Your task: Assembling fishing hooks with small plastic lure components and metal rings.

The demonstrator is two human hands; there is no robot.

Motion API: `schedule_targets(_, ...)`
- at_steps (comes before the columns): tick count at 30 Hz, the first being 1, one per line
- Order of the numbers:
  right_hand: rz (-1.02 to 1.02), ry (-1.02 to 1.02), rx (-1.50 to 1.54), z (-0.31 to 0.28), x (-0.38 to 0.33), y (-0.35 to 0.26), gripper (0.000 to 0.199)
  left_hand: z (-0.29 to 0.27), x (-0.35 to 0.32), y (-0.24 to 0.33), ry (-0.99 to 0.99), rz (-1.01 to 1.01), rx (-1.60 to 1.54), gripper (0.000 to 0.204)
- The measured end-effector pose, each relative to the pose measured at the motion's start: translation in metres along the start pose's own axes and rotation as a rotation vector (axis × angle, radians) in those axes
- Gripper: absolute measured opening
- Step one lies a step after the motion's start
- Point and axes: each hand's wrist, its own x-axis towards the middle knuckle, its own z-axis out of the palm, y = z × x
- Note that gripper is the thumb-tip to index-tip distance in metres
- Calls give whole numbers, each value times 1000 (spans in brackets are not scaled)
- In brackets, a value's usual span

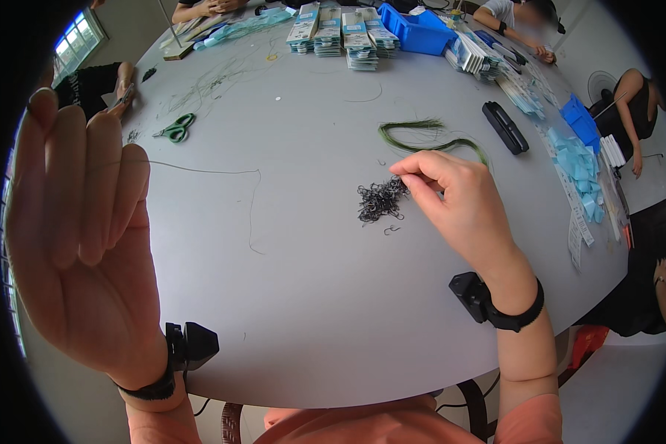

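Observation:
My left hand is raised at the left, palm toward me, with its fingers bent over and pressed together. A thin fishing line runs out from between those fingers, kinks, and droops over the table. My right hand pinches thumb and forefinger together at the upper right edge of a pile of small black fish hooks. Whatever lies between those fingertips is too small to make out. Two loose hooks lie just below the pile. Behind my right hand curves a bundle of green line.
Green-handled scissors lie at the left, a black case at the right. Stacked packets and a blue bin stand at the far edge. Light-blue strips crowd the right edge. Other people sit around the grey table.

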Motion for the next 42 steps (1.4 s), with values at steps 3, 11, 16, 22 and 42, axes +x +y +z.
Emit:
schedule_targets(3, -6, 7, 6, 0, 0, 1, 9, -2, 1, -1, -18, 5, -15, 27)
schedule_targets(11, 16, -27, 7, 1, -4, 8, 16, -6, 0, -4, -40, 1, -22, 28)
schedule_targets(16, 73, -215, -38, -3, -6, 7, 21, -6, 1, -3, -54, -15, -44, 28)
schedule_targets(22, -22, -164, -147, 4, 0, 10, 34, -6, 1, 1, -50, 6, 14, 25)
schedule_targets(42, -56, -171, -76, 2, -2, 12, 40, 6, 1, 2, 71, 29, 56, 21)
